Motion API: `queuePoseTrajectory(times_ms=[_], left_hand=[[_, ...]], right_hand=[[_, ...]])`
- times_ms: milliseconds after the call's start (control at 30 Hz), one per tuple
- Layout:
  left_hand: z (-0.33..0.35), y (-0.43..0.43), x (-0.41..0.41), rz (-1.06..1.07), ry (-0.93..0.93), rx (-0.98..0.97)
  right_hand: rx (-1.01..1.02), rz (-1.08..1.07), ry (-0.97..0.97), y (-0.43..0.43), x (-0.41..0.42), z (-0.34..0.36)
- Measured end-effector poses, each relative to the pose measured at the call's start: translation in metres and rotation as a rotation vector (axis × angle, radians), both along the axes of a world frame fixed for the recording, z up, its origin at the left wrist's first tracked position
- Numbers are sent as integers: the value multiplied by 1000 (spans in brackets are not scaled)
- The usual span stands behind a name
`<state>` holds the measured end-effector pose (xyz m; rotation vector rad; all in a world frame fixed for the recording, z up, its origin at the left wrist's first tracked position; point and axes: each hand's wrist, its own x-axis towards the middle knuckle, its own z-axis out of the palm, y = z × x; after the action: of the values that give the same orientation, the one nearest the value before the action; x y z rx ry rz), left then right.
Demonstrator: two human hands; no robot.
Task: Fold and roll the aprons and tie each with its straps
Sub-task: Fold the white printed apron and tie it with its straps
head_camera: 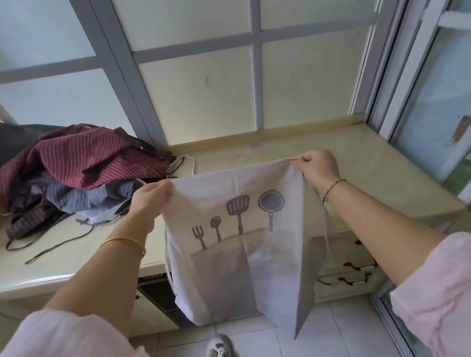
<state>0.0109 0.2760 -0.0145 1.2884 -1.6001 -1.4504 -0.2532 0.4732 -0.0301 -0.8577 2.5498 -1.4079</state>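
A white apron [243, 243] printed with a fork, spoon, spatula and pan hangs in the air in front of the counter. My left hand [150, 198] pinches its top left corner and my right hand [319, 168] pinches its top right corner. The cloth droops down past the counter edge toward the floor, its right side folded under. A thin white strap [188, 161] loops back onto the counter behind it.
A heap of aprons [79, 169], maroon striped over grey striped, lies at the counter's left with dark straps [55, 245] trailing forward. The beige counter [355, 162] extends right to a window frame. Drawers [350, 270] sit below. My shoe [220, 356] stands on the tiled floor.
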Motion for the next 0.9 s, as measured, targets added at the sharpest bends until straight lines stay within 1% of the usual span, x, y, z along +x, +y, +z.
queuePoseTrajectory(times_ms=[33, 67, 100, 133, 167, 200, 233, 267, 333, 367, 400, 467, 500, 533, 567, 633, 667, 700, 733, 800, 833, 900], left_hand=[[-2, 0, -1, 21, 15, -149], [-4, 0, -1, 21, -8, -248], [-7, -1, 1, -65, -130, -294], [-8, 3, 3, -277, -427, -274], [-12, 8, 7, -511, -792, -169], [-16, 10, 12, -698, -1128, -91], [-15, 12, 17, -789, -1335, -66], [-12, 10, 19, -848, -1425, -94], [-2, -1, 21, -803, -1435, -101], [8, -5, 21, -751, -1420, -40], [17, -9, 22, -731, -1443, 11], [44, -15, 19, -738, -1621, 98], [59, -17, 16, -694, -1700, 87], [75, -20, 13, -689, -1773, 23], [90, -26, 11, -647, -1797, -34], [105, -52, 9, -570, -1670, -32], [114, -64, 7, -455, -1528, -16], [122, -72, 1, -297, -1329, -40], [131, -80, -7, -218, -1219, -153], [146, -98, -38, -99, -1032, -446], [153, -108, -57, -55, -921, -519], [168, -131, -111, 29, -585, -649]], right_hand=[[-39, -22, 51, 0, 4, 2], [-27, -16, 86, 2, 7, 2], [65, 57, 63, 5, 9, 2], [259, 225, -77, 11, 11, -1], [533, 434, -323, 18, 13, -6], [782, 589, -546, 26, 16, -12], [902, 655, -679, 31, 17, -18], [875, 654, -718, 30, 13, -19], [621, 581, -715, 24, 10, -18], [485, 582, -723, 19, 9, -14], [376, 607, -736, 14, 10, -7], [211, 682, -743, 0, 16, 6], [153, 724, -752, -10, 20, 11], [102, 762, -757, -20, 26, 17], [49, 774, -738, -30, 30, 23], [-82, 746, -711, -53, 30, 35], [-152, 712, -724, -62, 28, 43], [-220, 674, -736, -71, 24, 50], [-288, 631, -742, -79, 19, 56], [-422, 537, -695, -93, 12, 70], [-478, 475, -652, -100, 7, 76], [-595, 301, -556, -114, -11, 88]])
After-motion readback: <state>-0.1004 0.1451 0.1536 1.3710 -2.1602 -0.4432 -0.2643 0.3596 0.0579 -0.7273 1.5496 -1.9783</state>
